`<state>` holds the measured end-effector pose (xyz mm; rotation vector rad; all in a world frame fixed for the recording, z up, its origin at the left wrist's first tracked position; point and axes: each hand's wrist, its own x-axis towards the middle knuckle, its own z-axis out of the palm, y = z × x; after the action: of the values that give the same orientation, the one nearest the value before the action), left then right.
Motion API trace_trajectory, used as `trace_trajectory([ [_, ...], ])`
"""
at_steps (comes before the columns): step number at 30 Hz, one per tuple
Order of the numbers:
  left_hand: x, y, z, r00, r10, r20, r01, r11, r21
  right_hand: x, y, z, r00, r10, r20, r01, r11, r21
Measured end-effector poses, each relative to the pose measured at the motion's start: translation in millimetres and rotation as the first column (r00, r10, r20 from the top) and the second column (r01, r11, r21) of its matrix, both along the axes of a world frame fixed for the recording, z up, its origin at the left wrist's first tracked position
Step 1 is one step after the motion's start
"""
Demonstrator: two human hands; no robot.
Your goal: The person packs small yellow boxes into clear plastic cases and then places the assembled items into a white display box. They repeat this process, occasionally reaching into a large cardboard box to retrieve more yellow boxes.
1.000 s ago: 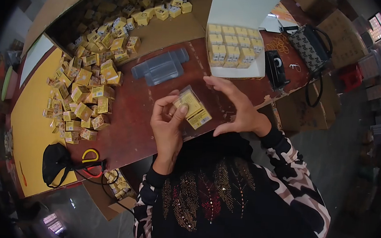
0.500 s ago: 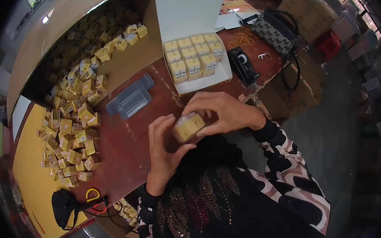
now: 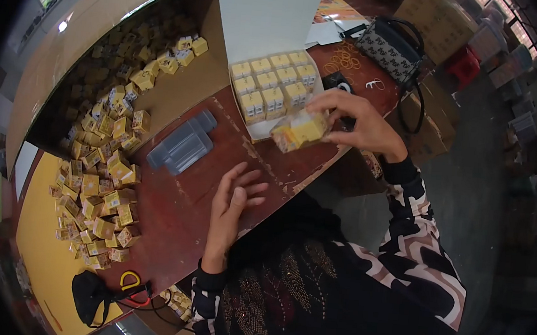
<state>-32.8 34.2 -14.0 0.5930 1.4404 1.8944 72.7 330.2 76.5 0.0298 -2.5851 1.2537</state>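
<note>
My right hand [image 3: 365,126] pinches a clear-wrapped yellow box [image 3: 300,132] between thumb and fingers, lifted above the near right corner of a white carton. Inside that white carton [image 3: 260,130], whose tall lid stands up, small yellow-and-white boxes [image 3: 267,80] sit in rows. My left hand [image 3: 232,206] holds nothing; its fingers are apart over the red table [image 3: 181,217]. Between the left hand and the big cardboard box lies a clear plastic tray [image 3: 182,142]. To the left, a heap of loose small yellow boxes [image 3: 101,197] spills out of the cardboard box.
The large cardboard box [image 3: 176,89] lies open at the left. Scissors with yellow handles [image 3: 131,280] and a black pouch [image 3: 89,297] are at the lower left. Rubber bands [image 3: 344,58], a partly covered black device [image 3: 335,81] and a patterned handbag [image 3: 390,50] occupy the far right.
The yellow box has left the space between both hands and moved up and right in my right hand, towards the white carton. My left hand has let go and opened.
</note>
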Motion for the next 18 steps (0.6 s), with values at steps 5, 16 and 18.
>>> trace_trajectory([
  [5,-20,17,0,0.717,-0.509,0.476,0.293,0.84,0.457,-5,-40,-3,0.953,0.3,-0.044,-0.302,0.951,-0.064],
  [16,17,34,1,0.99,0.002,-0.144,0.013,0.995,0.101,9,-41,-10,0.989,-0.007,0.149,0.033,0.984,-0.177],
  [18,17,33,-2,0.96,0.032,-0.277,-0.026,0.999,0.024,12,-13,-5,0.982,-0.172,-0.073,0.171,0.985,-0.03],
])
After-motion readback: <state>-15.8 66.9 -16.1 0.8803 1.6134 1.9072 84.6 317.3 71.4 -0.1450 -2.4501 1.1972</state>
